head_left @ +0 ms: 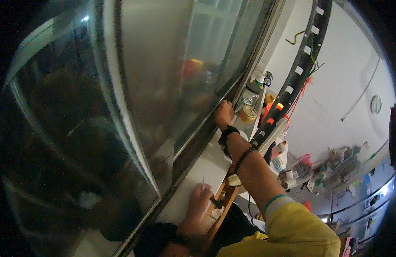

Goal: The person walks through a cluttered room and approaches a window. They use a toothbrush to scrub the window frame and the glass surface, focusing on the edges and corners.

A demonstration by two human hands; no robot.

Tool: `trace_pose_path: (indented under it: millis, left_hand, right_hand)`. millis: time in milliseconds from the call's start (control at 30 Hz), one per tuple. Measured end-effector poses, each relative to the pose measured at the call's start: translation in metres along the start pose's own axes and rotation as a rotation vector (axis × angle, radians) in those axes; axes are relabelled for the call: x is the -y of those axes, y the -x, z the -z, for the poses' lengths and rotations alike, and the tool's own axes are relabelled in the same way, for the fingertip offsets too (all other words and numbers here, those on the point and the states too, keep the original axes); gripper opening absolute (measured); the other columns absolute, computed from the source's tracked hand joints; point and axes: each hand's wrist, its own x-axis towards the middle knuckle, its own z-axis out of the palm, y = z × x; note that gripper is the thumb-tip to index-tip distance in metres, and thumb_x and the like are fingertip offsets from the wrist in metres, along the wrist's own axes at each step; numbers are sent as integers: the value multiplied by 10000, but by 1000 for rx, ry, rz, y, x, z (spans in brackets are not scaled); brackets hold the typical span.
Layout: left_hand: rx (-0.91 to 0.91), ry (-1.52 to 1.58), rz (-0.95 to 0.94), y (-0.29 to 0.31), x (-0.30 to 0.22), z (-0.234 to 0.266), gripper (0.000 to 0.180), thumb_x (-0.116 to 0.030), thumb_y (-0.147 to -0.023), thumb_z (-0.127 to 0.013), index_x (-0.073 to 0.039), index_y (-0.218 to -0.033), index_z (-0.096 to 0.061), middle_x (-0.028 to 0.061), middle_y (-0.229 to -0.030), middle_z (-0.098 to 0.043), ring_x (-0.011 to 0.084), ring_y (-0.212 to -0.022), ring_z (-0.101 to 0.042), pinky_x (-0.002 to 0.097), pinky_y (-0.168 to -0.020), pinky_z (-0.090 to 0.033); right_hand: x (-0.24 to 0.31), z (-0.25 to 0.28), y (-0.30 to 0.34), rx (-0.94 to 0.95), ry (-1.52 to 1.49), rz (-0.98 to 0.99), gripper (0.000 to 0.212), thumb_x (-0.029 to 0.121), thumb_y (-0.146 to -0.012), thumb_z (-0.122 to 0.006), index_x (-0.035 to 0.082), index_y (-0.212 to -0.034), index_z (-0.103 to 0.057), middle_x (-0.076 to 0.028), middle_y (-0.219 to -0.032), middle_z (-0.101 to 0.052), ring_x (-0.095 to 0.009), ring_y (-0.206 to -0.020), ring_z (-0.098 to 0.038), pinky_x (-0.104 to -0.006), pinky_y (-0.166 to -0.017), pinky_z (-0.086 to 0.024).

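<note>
My right hand [224,114], at the end of the arm with a yellow sleeve, a dark watch and a beaded bracelet, is closed against the lower window frame [199,138], beside some jars. Whatever its fingers hold, if anything, is hidden. Nearer me, my left hand [199,198] is closed above the white sill [205,165]. A thin, pale, straight piece stands up from its fingers, too faint to name. Next to that hand lies a small dark object [215,202]; whether the hand touches it I cannot tell.
A glass jar [250,95] and a gold-lidded jar [248,115] stand right of my right hand. Sliding glass panes [151,77] fill the left. A black slotted strip [301,70] with loose wires rises on the right. Bagged items [298,171] and a wall clock [376,104] are farther off.
</note>
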Motion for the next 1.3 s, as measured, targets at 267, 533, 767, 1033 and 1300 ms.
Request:
trace_pose_path:
  millis: [267, 533, 767, 1033, 1300]
  left_hand:
    - [-2, -38, -94, 0, -2, -6, 219, -233, -848, -524, -22, -904, -532, 36, -770, -539, 123, -658, -490, 279, -595, -421]
    - [-98, -256, -193, -5, 15, -10, 134, -90, -784, -465, -19, -874, -534, 150, -732, -577, 274, -667, -563, 366, -601, -437]
    - [-23, -230, -189, -7, 17, -10, 152, -149, -865, -460, -7, -868, -515, 71, -693, -523, 140, -620, -484, 303, -548, -413]
    - [-39, -169, -187, -8, 22, -10, 149, -77, -742, -476, -1, -856, -535, 197, -779, -584, 363, -763, -575, 416, -671, -450]
    - [-101, -300, -270, -8, 17, -11, 145, -109, -751, -491, 13, -827, -507, 232, -745, -553, 419, -712, -536, 462, -627, -418]
  right_hand:
    - [-31, -21, -10, 34, -8, 292, 175, 152, -712, -622, 70, -861, -659, -184, -858, -633, -382, -822, -600, -423, -688, -492]
    - [-4, 24, 35, 143, 176, 462, 136, 123, -730, -552, 22, -701, -638, -206, -733, -616, -371, -722, -614, -422, -631, -501]
    - [-21, 44, -23, 29, 416, 708, 157, 156, -746, -547, 56, -756, -667, -151, -806, -639, -298, -752, -626, -377, -602, -496]
    - [7, 21, 13, 226, 302, 345, 136, 114, -749, -565, 2, -769, -639, -188, -857, -636, -356, -846, -614, -408, -719, -496]
    - [-8, 39, -8, 151, 725, 943, 90, 124, -694, -611, 45, -736, -626, -159, -725, -600, -346, -771, -600, -394, -673, -489]
